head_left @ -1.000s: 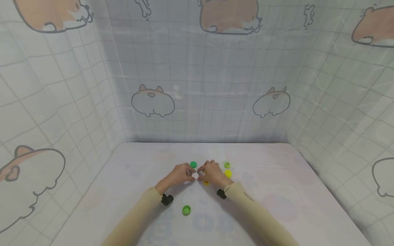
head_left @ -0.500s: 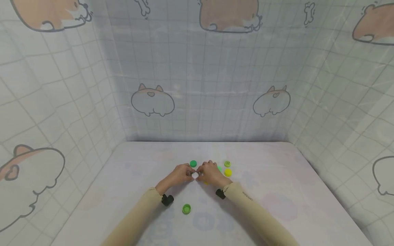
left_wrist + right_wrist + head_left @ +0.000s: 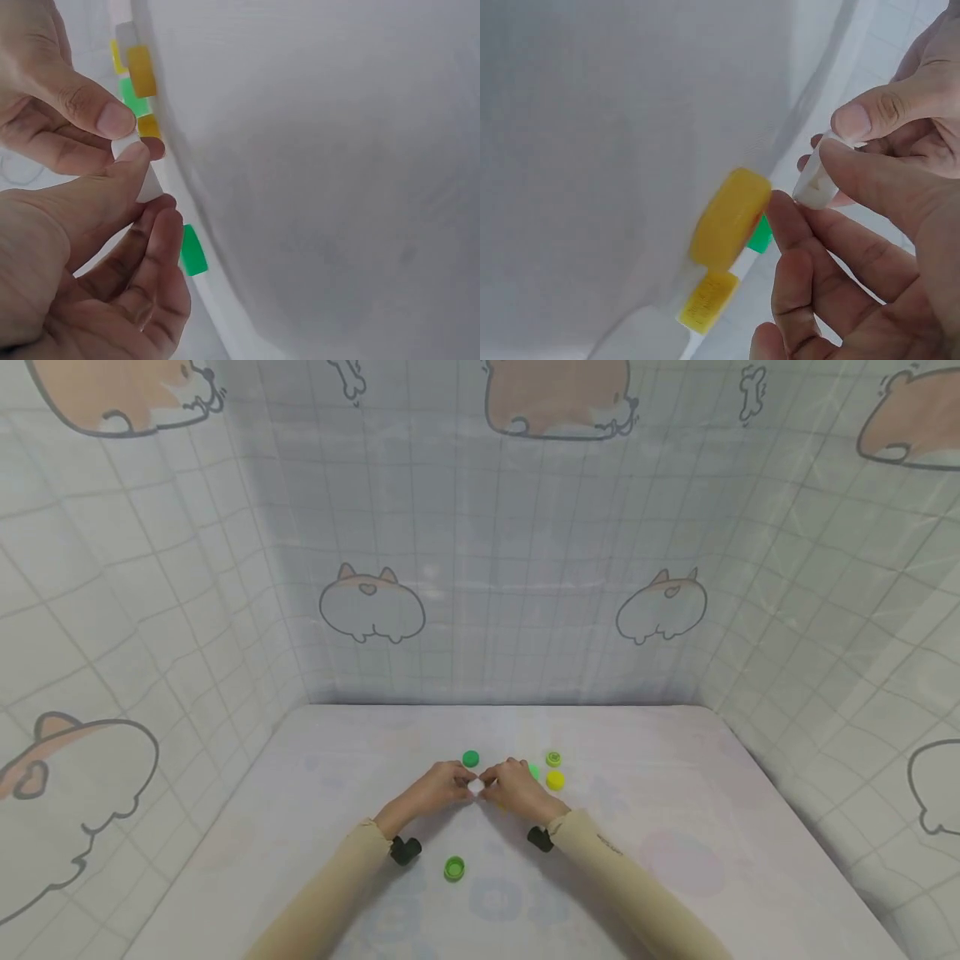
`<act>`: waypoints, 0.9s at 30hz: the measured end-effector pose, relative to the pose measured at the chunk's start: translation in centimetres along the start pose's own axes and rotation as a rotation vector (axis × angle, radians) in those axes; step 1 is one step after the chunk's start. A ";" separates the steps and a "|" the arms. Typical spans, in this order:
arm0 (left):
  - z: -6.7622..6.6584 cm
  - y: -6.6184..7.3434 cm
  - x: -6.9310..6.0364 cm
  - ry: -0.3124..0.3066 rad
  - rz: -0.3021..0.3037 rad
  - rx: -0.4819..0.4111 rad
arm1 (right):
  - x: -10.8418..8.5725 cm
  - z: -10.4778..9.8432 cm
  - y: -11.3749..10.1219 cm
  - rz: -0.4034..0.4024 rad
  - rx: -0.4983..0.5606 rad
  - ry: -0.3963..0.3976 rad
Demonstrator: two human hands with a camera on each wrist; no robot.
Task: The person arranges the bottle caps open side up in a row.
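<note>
A small white bottle cap (image 3: 476,787) is held between the two hands above the table. My left hand (image 3: 444,785) pinches it with thumb and fingertips, and the thumb lies on the cap (image 3: 150,180) in the left wrist view. From the other side my right hand (image 3: 513,787) also pinches the cap (image 3: 817,181), its thumb across the top in the right wrist view. A dark green cap (image 3: 470,758) lies just beyond the left fingertips. Close to the right hand are a light green cap (image 3: 534,772) and a mostly hidden orange-yellow cap (image 3: 731,216).
Right of the right hand lie a bright yellow cap (image 3: 555,780) and a lime cap with a mark on it (image 3: 553,759). An upturned green cap (image 3: 454,868) sits nearer the person, between the forearms. Patterned cloth walls (image 3: 480,635) stand at the back and sides.
The right hand has shifted slightly toward the person, uncovering the light green cap. Both hands stay around the white cap; the other caps have not moved.
</note>
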State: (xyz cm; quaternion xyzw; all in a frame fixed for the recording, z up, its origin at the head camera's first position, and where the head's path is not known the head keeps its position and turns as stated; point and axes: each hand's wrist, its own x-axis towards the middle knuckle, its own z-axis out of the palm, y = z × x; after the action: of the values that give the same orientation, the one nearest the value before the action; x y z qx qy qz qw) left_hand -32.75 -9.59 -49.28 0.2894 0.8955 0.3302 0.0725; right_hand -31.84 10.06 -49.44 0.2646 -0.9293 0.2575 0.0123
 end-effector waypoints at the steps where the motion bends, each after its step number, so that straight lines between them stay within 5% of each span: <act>1: -0.1 0.1 0.0 -0.004 0.004 -0.002 | -0.1 -0.1 -0.1 -0.008 0.005 0.007; 16: -0.7 0.9 -1.0 0.015 0.037 -0.011 | -1.1 -0.7 -0.9 -0.038 0.027 0.036; 27: -1.0 3.1 -2.5 0.001 0.053 -0.060 | -3.0 -2.2 -1.6 -0.064 0.082 0.034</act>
State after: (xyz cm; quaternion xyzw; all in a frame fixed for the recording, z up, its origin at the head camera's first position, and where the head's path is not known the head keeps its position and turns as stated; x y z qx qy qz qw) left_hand -29.52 -9.69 -46.73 0.3105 0.8772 0.3590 0.0719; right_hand -28.76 11.46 -47.26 0.2902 -0.9086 0.2995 0.0255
